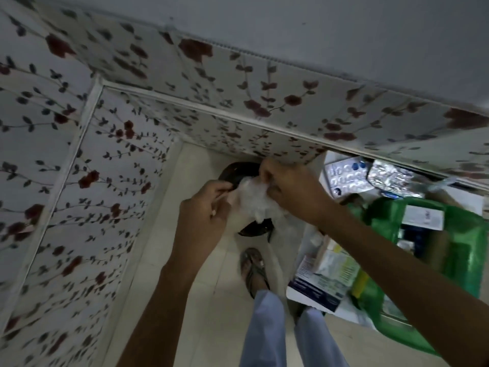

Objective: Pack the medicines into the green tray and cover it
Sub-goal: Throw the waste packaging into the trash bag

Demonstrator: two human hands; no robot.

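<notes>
A crumpled clear plastic bag [255, 200] hangs in front of me, held between both hands above the floor. My left hand [205, 213] pinches its left edge and my right hand [288, 190] grips its top right. The green tray [469, 250] lies at the right with boxes inside it. Silver blister strips [346, 176] and medicine boxes [321, 279] lie around the tray on a white surface. The picture is blurred by motion.
Flower-patterned panels [79, 181] stand to the left and behind. Below my hands are pale floor tiles, a dark sandal [239, 172] and my own foot in a sandal [254, 271]. My light trouser legs show at the bottom.
</notes>
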